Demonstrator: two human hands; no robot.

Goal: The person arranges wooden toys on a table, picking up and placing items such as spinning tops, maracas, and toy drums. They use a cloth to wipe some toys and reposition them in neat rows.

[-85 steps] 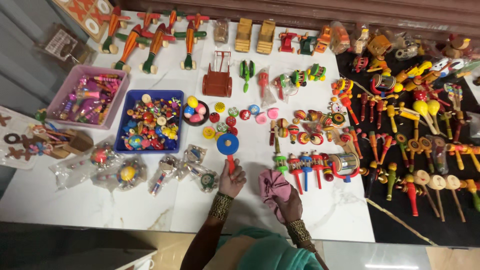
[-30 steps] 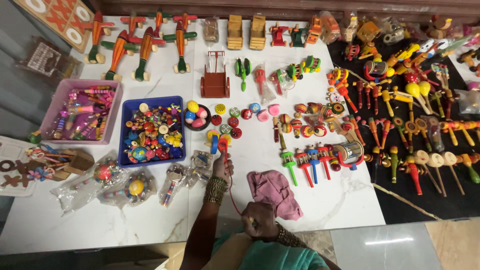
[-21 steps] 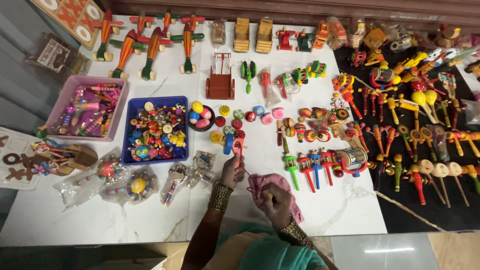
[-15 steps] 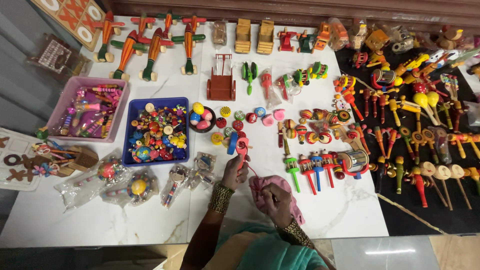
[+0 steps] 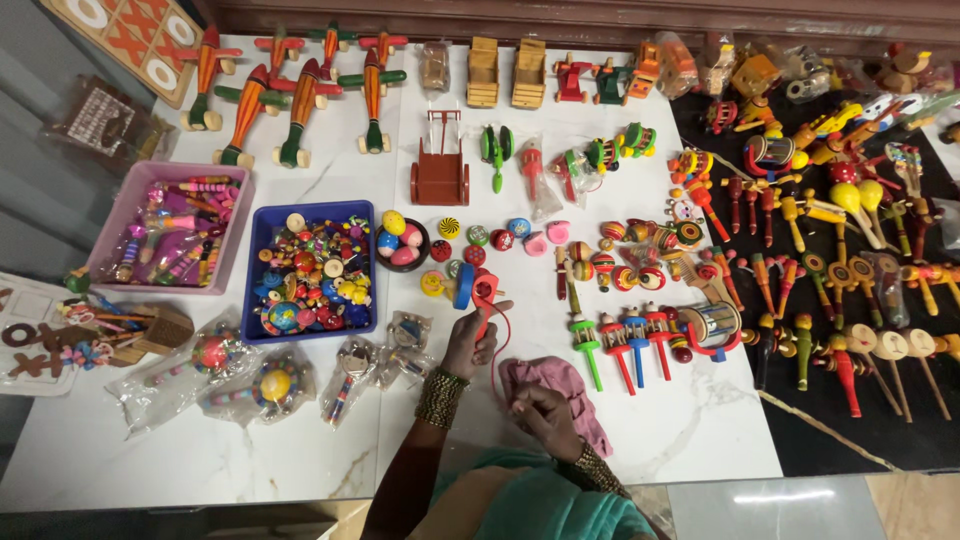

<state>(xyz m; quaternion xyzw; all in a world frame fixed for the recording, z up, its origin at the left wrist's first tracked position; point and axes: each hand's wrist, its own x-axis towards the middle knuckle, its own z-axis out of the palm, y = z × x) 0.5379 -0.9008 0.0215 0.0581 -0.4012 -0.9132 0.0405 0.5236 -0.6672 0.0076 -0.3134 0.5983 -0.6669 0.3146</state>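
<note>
My left hand (image 5: 472, 340) grips a red and blue wooden yo-yo (image 5: 474, 290) by its edge, just above the white table (image 5: 250, 460). A thin red string (image 5: 497, 355) runs from the toy down to my right hand (image 5: 545, 418), which pinches its end. My right hand rests on a crumpled pink cloth (image 5: 565, 395) lying near the table's front edge. Both wrists wear dark beaded bangles.
A blue tray (image 5: 265, 225) of small toys and a pink tray (image 5: 135, 200) stand at left. Bagged toys (image 5: 260, 385) lie near the front. Wooden planes (image 5: 300, 95), a red cart (image 5: 440, 175), tops and rattles (image 5: 640, 335) crowd the back and right, over a black mat (image 5: 850, 440).
My left hand stayed at the yo-yo while my right hand came back onto the pink cloth and took the string's end. The camera view shifted slightly.
</note>
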